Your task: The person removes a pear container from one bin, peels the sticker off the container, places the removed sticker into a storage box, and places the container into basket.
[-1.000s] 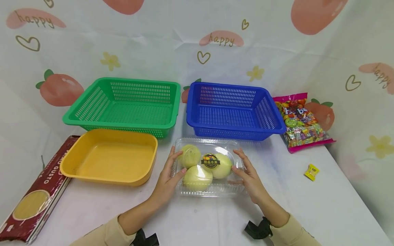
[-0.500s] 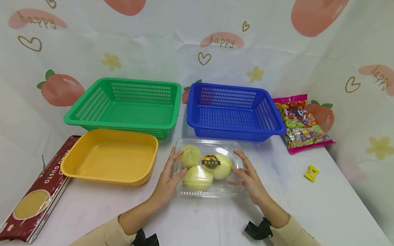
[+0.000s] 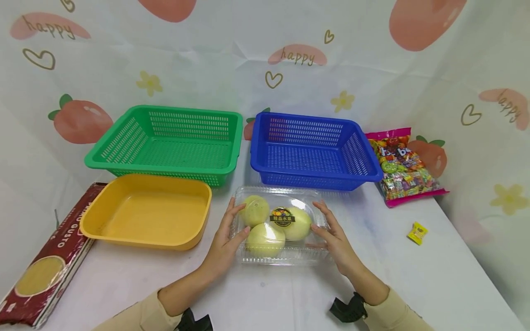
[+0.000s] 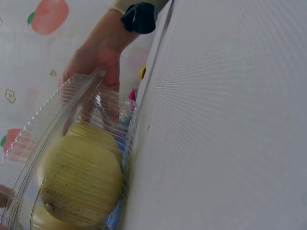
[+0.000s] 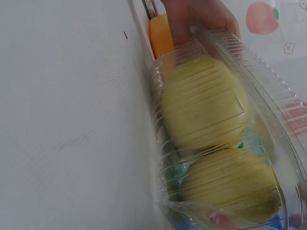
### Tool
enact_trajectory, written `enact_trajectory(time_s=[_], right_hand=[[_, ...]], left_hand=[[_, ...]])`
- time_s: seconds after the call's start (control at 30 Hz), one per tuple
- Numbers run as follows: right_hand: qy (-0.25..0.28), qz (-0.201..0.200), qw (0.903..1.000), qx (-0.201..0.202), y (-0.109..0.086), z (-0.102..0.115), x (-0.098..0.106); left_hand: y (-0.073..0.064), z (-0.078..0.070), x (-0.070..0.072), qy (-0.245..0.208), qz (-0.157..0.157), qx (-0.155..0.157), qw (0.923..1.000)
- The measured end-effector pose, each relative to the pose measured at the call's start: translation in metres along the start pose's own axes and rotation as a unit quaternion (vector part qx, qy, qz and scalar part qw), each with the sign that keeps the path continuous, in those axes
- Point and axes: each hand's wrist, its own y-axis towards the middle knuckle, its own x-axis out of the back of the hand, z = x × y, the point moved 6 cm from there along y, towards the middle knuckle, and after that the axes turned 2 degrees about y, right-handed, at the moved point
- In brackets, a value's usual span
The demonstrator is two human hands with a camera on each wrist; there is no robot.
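A clear plastic clamshell box (image 3: 298, 255) with a ribbed rim sits in front of me. Inside are three round, pale yellow-green melons (image 3: 265, 240), and a black label (image 3: 283, 218) is stuck on the lid. My left hand (image 3: 223, 241) grips the box's left side, thumb over the near edge of the lid. On the opposite side my right hand (image 3: 338, 243) holds it, thumb and fingers along the rim. In the left wrist view the melon (image 4: 81, 179) shows through the ribbed wall, close over the tabletop. The right wrist view shows two melons (image 5: 206, 105) through the plastic.
Behind the box is a blue basket (image 3: 319, 178); a green basket (image 3: 161, 168) stands to its left. A yellow tub (image 3: 145, 241) and a dark red long packet (image 3: 41, 271) lie left. At right are a candy bag (image 3: 403, 168) and a small yellow sweet (image 3: 417, 233).
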Motion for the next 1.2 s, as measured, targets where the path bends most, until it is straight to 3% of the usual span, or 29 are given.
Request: enact_trajectory(time_s=[0.23, 0.37, 0.47, 0.57, 0.8, 1.2], right_hand=[[-0.011, 0.013, 0.9995, -0.025, 0.000, 0.002, 0.003], [-0.078, 0.039, 0.9955, -0.038, 0.001, 0.008, 0.009], [-0.149, 0.048, 0.9869, -0.042, 0.002, 0.016, 0.017], [-0.188, 0.051, 0.9803, -0.031, 0.006, 0.028, 0.025], [-0.224, 0.084, 0.9709, 0.000, 0.021, 0.053, 0.030], [-0.286, 0.156, 0.9430, 0.067, 0.054, 0.088, 0.006]], left_hand=[[0.000, 0.000, 0.000, -0.003, 0.002, 0.003, 1.0000], [0.000, 0.000, 0.000, -0.006, 0.003, 0.006, 1.0000], [0.000, 0.000, -0.001, -0.008, 0.003, 0.007, 0.9999], [0.000, 0.000, -0.001, -0.008, 0.003, 0.005, 0.9999], [-0.001, 0.000, 0.000, -0.005, 0.002, 0.012, 0.9999], [0.000, 0.000, 0.000, -0.001, 0.002, 0.016, 0.9999]])
